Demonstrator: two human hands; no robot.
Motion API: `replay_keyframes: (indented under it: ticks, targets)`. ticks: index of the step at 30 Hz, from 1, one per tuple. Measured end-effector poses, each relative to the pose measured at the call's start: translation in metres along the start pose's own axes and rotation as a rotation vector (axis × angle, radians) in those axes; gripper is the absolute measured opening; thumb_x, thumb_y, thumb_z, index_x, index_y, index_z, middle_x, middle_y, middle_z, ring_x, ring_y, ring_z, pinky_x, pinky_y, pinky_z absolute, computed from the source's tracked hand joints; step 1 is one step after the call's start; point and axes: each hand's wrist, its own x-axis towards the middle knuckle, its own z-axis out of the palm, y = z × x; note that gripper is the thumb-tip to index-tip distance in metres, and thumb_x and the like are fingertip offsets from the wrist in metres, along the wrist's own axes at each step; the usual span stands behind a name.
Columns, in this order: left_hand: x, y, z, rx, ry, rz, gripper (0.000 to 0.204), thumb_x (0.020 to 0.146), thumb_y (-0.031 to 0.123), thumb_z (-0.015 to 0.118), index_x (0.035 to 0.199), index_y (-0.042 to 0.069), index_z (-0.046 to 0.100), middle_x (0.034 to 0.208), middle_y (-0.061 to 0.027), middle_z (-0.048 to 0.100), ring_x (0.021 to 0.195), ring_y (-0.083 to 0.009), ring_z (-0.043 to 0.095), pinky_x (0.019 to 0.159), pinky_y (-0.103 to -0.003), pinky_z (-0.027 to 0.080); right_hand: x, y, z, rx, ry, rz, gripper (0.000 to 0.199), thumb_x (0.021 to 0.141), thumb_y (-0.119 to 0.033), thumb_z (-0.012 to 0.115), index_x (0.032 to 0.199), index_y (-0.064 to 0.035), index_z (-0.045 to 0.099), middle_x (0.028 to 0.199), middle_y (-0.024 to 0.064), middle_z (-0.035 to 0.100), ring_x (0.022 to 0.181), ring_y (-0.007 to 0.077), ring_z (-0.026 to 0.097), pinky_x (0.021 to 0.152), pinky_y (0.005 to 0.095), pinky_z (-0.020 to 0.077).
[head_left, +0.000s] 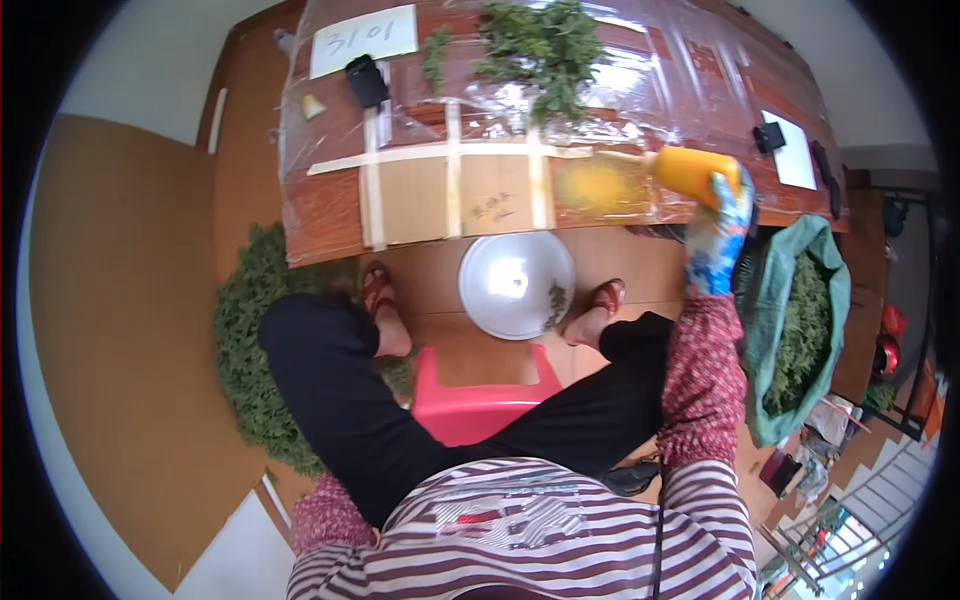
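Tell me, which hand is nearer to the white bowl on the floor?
Right. The gloved right hand is raised above and to the right of the white bowl, holding a yellow roll at the table edge. The left hand is out of view, only its sleeve showing low down.

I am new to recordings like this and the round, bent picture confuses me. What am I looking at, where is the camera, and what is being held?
There is no machine here: a person works with their own hands. The one picture comes from a wide fisheye camera worn on the person's head, looking down, so straight edges bend near the rim. You see their striped top, black trousers and a pink stool they sit on. In front is a wooden table wrapped in clear plastic, with a heap of green leafy sprigs on it, a white paper sheet and a small black object. On the floor between the feet stands a white bowl. The right hand, in a patterned glove, grips an orange cylinder at the table's edge. The left hand is out of view. A green sack of greenery stands at the right.
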Motion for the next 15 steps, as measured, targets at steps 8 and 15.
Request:
replay_keyframes:
  ticks: [8,15]
  targets:
    - [0.023,-0.018,-0.009,-0.09,0.105,0.019,0.034,0.09,0.015,0.041,0.117,-0.003,0.052,0.114,-0.0159,0.054,0.103,-0.0268,0.053,0.087,-0.039,0.042,-0.004,0.031,0.037,-0.081,-0.132,0.013,0.05,0.075,-0.012,0.071,0.118,-0.0025,0.047,0.108,0.0071,0.052,0.098,0.0154,0.05,0.088,0.0277,0.0399]
    - [0.073,-0.047,-0.08,-0.529,0.558,-0.022,0.035,0.091,0.015,0.041,0.119,-0.003,0.052,0.117,-0.0167,0.054,0.106,-0.0275,0.053,0.09,-0.039,0.041,-0.026,0.003,0.029,-0.217,-0.166,-0.001,0.047,0.073,-0.016,0.072,0.113,-0.0025,0.049,0.103,0.0067,0.056,0.094,0.0162,0.053,0.086,0.03,0.0419]
